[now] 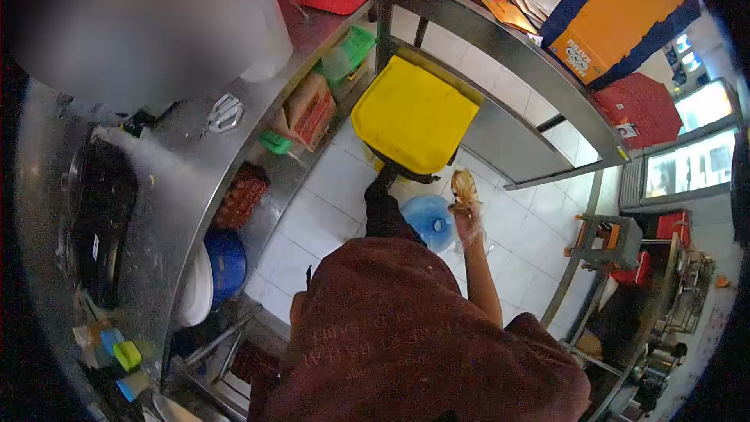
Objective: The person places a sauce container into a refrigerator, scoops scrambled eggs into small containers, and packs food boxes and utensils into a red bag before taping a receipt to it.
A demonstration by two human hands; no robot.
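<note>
Where the right hand (468, 224) grips, a brownish item (463, 187) protrudes forward.

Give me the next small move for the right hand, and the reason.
Probably ease the right hand a little toward the yellow bin. It grips a brownish item just off the bin's near right edge, above a blue water jug, and a dark-clad leg already reaches the bin's base. Whether the lid is slightly raised, I cannot tell.
</note>
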